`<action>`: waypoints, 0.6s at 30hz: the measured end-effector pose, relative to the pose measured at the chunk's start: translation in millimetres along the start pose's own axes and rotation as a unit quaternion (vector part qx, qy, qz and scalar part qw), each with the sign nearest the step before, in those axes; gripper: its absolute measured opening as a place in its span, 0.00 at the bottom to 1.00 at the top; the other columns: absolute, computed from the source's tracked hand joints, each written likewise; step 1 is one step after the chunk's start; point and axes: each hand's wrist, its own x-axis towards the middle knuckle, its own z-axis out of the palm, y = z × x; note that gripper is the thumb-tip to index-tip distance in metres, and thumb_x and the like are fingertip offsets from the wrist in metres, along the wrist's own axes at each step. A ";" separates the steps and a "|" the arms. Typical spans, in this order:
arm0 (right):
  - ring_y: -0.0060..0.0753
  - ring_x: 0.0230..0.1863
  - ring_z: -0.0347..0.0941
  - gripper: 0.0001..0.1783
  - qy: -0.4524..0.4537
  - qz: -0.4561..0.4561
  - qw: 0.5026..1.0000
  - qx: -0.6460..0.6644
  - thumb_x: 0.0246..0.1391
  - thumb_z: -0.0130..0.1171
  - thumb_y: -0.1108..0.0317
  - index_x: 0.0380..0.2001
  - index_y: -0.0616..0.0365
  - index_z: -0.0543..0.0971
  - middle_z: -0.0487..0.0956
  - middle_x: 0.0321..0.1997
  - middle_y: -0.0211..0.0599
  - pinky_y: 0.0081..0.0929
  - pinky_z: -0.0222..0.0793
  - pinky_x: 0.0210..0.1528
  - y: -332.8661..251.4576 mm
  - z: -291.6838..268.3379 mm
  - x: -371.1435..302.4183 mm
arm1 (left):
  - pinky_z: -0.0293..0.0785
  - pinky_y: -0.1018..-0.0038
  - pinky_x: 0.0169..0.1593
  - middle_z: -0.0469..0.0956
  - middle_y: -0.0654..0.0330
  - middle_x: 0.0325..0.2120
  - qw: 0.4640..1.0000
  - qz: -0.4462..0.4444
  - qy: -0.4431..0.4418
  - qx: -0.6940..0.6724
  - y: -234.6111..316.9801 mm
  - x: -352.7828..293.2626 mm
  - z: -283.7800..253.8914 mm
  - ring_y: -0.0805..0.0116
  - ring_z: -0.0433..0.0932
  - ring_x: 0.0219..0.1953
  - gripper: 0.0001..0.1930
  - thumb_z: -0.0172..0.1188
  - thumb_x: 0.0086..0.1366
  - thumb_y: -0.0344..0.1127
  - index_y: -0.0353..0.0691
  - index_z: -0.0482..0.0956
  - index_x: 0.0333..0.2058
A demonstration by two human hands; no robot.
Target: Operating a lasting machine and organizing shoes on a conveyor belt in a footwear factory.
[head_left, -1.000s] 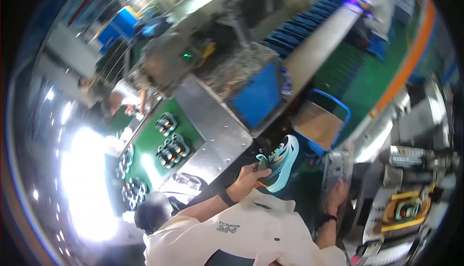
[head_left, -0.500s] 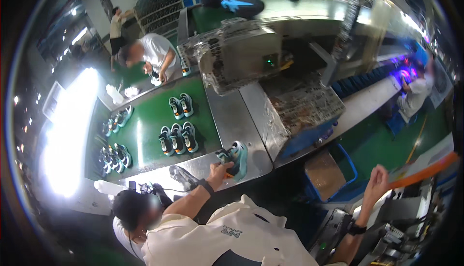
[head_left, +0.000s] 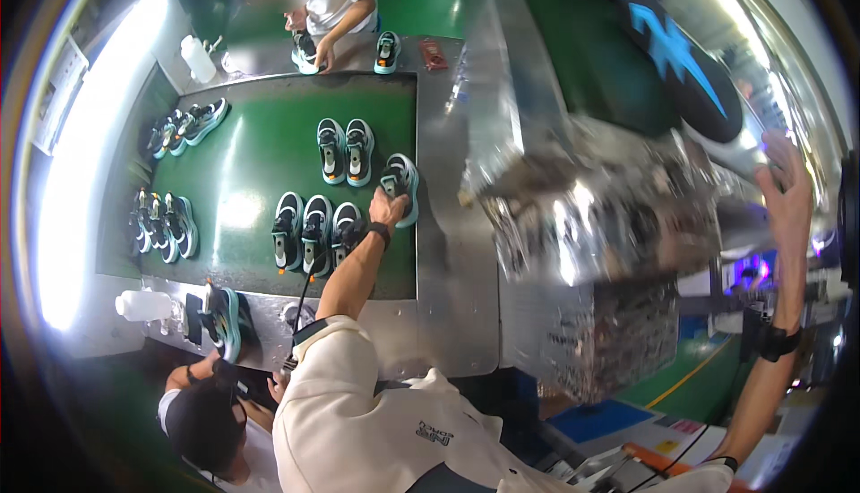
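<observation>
My left hand (head_left: 387,209) grips a dark sneaker with a pale-teal sole (head_left: 405,181) at the right edge of the green surface. This shoe is just right of a pair of matching sneakers (head_left: 345,150). Nearer to me, a row of three sneakers (head_left: 315,231) sits partly behind my left wrist and forearm. Out to the far right, my right hand (head_left: 786,184) is raised with its fingers apart and nothing in it, beside a foil-wrapped machine (head_left: 600,224).
More sneakers stand along the left side of the green surface (head_left: 246,171). A co-worker across the table handles a sneaker (head_left: 305,52); another at the near left holds one (head_left: 228,318). White bottles (head_left: 197,59) and a bright lamp (head_left: 98,171) line the left.
The view has swung left. My left hand has carried the sneaker from over the metal edge forward to beside the pair. My right hand has risen forward, its fingers now spread.
</observation>
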 end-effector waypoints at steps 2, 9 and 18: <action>0.38 0.63 0.68 0.30 -0.037 -0.017 0.999 0.020 0.56 0.61 0.65 0.61 0.62 0.68 0.74 0.59 0.46 0.32 0.60 0.64 10.5 19.7 56.7 | 0.74 0.55 0.47 0.80 0.40 0.38 0.997 0.040 0.017 0.068 5.7 42.6 8.7 0.39 0.78 0.44 0.29 0.65 0.50 0.44 0.34 0.68 0.47; 0.31 0.59 0.68 0.43 -0.191 0.109 0.975 -0.001 0.48 0.68 0.55 0.63 0.66 0.66 0.72 0.59 0.42 0.27 0.58 0.64 18.8 48.5 141.1 | 0.75 0.49 0.43 0.79 0.41 0.37 0.979 0.099 0.081 0.157 -6.7 126.4 -2.3 0.39 0.79 0.40 0.31 0.64 0.56 0.42 0.38 0.60 0.54; 0.25 0.36 0.76 0.34 -0.062 -0.029 0.998 0.013 0.43 0.68 0.61 0.55 0.64 0.74 0.82 0.40 0.38 0.24 0.73 0.42 -11.5 85.8 128.1 | 0.61 0.59 0.65 0.61 0.38 0.61 0.918 0.260 0.161 0.252 -67.4 150.4 3.7 0.42 0.65 0.61 0.38 0.57 0.65 0.46 0.30 0.53 0.65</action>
